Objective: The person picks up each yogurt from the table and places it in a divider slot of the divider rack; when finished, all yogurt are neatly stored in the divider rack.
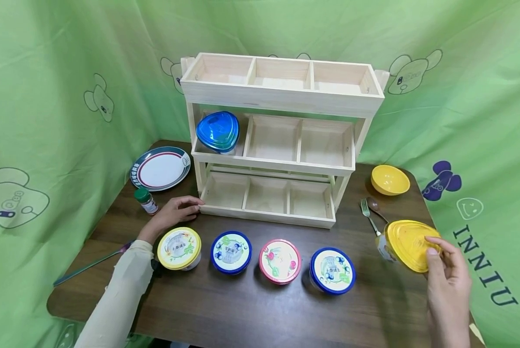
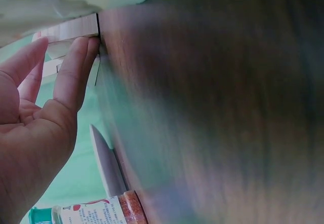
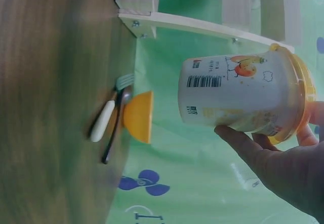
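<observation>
On the right, my right hand grips a white tub with a yellow lid, holding it off the table. The right wrist view shows its printed side with a barcode, the thumb along the wall and fingers at the lid. My left hand touches the front left corner of the wooden rack's bottom tier with its fingers fairly straight; the left wrist view shows the fingertips against the wood. A tub with a blue lid sits in the middle tier's left compartment.
Across the front stand a yellow-lidded tub, blue-lidded tubs and a pink-lidded tub. At left are a plate, a green-capped jar and a thin stick. A yellow bowl, fork and spoon lie right.
</observation>
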`<state>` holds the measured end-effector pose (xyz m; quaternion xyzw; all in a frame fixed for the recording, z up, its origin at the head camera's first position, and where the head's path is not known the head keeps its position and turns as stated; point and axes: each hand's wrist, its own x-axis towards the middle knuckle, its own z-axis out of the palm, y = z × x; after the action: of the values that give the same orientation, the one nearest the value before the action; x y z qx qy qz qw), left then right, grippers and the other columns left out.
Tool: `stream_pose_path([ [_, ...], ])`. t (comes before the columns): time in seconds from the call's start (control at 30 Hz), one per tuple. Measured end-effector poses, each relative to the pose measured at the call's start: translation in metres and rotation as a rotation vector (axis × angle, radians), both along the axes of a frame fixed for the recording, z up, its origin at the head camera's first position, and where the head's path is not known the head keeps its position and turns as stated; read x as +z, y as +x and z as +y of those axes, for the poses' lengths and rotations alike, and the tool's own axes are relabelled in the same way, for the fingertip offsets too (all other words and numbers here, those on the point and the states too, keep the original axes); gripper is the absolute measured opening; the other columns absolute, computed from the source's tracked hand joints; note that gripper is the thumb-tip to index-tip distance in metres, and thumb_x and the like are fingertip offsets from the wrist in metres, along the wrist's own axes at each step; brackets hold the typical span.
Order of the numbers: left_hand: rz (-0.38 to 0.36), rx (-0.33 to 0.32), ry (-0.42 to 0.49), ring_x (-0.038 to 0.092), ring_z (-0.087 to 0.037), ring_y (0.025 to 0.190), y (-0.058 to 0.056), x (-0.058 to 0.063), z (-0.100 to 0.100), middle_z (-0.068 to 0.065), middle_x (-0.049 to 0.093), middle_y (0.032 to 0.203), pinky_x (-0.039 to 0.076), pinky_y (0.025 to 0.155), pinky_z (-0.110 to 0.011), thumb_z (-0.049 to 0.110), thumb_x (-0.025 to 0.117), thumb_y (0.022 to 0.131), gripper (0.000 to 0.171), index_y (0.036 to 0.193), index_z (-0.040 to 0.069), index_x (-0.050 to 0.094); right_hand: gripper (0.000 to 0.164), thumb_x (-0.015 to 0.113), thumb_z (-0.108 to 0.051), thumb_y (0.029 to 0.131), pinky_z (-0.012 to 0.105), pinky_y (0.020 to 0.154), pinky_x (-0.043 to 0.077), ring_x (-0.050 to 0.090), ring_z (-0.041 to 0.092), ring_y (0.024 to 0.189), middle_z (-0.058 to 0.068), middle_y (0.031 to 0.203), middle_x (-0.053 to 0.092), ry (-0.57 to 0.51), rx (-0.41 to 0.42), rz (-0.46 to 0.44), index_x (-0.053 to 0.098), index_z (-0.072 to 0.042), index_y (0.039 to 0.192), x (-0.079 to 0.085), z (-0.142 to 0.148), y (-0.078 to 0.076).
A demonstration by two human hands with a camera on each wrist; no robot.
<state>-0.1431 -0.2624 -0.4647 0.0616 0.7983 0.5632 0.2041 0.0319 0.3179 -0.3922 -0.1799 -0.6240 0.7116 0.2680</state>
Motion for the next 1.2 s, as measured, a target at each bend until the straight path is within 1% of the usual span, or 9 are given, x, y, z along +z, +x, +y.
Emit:
stream_pose_path([
  [0.07, -0.007, 0.0, 0.003, 0.058, -0.042, 0.136, 0.0, 0.0, 0.001, -0.028, 0.055, 0.149, 0.057, 0.109, -0.041, 0.01, 0.057, 0.114, 0.037, 0.146, -0.007, 0.059, 0.029, 0.051, 0.008, 0.109, 0.014, 0.083, 0.061, 0.061, 0.019, 0.116, 0.011, 0.136, 0.061, 0.005, 0.002, 0.04, 0.063, 0.012, 0.135, 0.002, 0.001, -0.002],
  [0.13, -0.009, -0.001, 0.004, 0.058, -0.042, 0.136, 0.0, 0.0, 0.001, -0.029, 0.055, 0.149, 0.057, 0.109, -0.041, 0.011, 0.056, 0.115, 0.037, 0.147, -0.008, 0.058, 0.028, 0.051, 0.008, 0.109, 0.016, 0.083, 0.062, 0.062, 0.019, 0.117, 0.012, 0.137, 0.061, 0.001, 0.005, 0.06, 0.064, 0.013, 0.134, 0.004, 0.001, -0.004],
  [0.27, -0.013, 0.007, -0.007, 0.059, -0.04, 0.134, -0.002, 0.0, 0.0, -0.028, 0.056, 0.148, 0.058, 0.107, -0.037, 0.011, 0.056, 0.115, 0.036, 0.146, -0.007, 0.059, 0.029, 0.05, 0.007, 0.11, 0.017, 0.085, 0.062, 0.062, 0.021, 0.121, 0.014, 0.142, 0.058, -0.006, 0.01, 0.061, 0.063, 0.012, 0.135, 0.009, 0.002, -0.009],
  [0.37, -0.022, 0.015, -0.008, 0.059, -0.039, 0.133, -0.003, 0.0, 0.0, -0.027, 0.056, 0.148, 0.059, 0.105, -0.035, 0.01, 0.056, 0.115, 0.035, 0.146, -0.006, 0.06, 0.03, 0.049, 0.007, 0.11, 0.017, 0.087, 0.061, 0.06, 0.021, 0.124, 0.014, 0.145, 0.056, 0.003, 0.014, 0.053, 0.064, 0.009, 0.137, 0.014, 0.001, -0.014],
  [0.5, -0.027, 0.007, -0.011, 0.06, -0.039, 0.133, -0.003, 0.0, -0.001, -0.027, 0.056, 0.147, 0.059, 0.106, -0.035, 0.01, 0.057, 0.114, 0.036, 0.146, -0.006, 0.06, 0.031, 0.049, 0.007, 0.11, 0.016, 0.086, 0.061, 0.06, 0.022, 0.123, 0.015, 0.145, 0.055, 0.013, 0.02, 0.084, 0.064, 0.009, 0.137, 0.021, -0.001, -0.02],
  [0.67, -0.022, -0.011, -0.011, 0.06, -0.038, 0.132, -0.005, 0.0, -0.003, -0.026, 0.058, 0.145, 0.059, 0.106, -0.037, 0.011, 0.057, 0.114, 0.035, 0.144, -0.007, 0.061, 0.03, 0.05, 0.006, 0.11, 0.017, 0.085, 0.062, 0.06, 0.023, 0.118, 0.017, 0.142, 0.056, 0.034, 0.045, 0.14, 0.063, 0.012, 0.136, 0.026, -0.004, -0.024],
  [0.83, -0.015, -0.009, -0.015, 0.061, -0.037, 0.131, -0.006, -0.001, -0.003, -0.026, 0.058, 0.145, 0.059, 0.106, -0.037, 0.011, 0.058, 0.114, 0.035, 0.144, -0.006, 0.061, 0.03, 0.05, 0.006, 0.11, 0.017, 0.085, 0.062, 0.061, 0.023, 0.117, 0.019, 0.144, 0.056, 0.04, 0.053, 0.172, 0.063, 0.012, 0.137, 0.032, -0.005, -0.027],
  [1.03, -0.021, 0.0, 0.005, 0.06, -0.038, 0.132, -0.004, -0.001, -0.003, -0.027, 0.057, 0.145, 0.058, 0.107, -0.037, 0.009, 0.057, 0.114, 0.035, 0.144, -0.008, 0.06, 0.031, 0.05, 0.006, 0.11, 0.021, 0.09, 0.062, 0.062, 0.025, 0.126, 0.021, 0.152, 0.052, 0.003, 0.073, 0.181, 0.064, 0.008, 0.138, 0.038, -0.005, -0.033],
  [1.2, -0.011, -0.004, -0.001, 0.06, -0.037, 0.132, -0.003, 0.0, -0.002, -0.027, 0.057, 0.146, 0.058, 0.108, -0.038, 0.01, 0.057, 0.114, 0.035, 0.145, -0.007, 0.06, 0.032, 0.049, 0.007, 0.109, 0.022, 0.09, 0.062, 0.063, 0.025, 0.125, 0.021, 0.152, 0.052, -0.003, 0.061, 0.174, 0.064, 0.007, 0.137, 0.04, -0.006, -0.036],
])
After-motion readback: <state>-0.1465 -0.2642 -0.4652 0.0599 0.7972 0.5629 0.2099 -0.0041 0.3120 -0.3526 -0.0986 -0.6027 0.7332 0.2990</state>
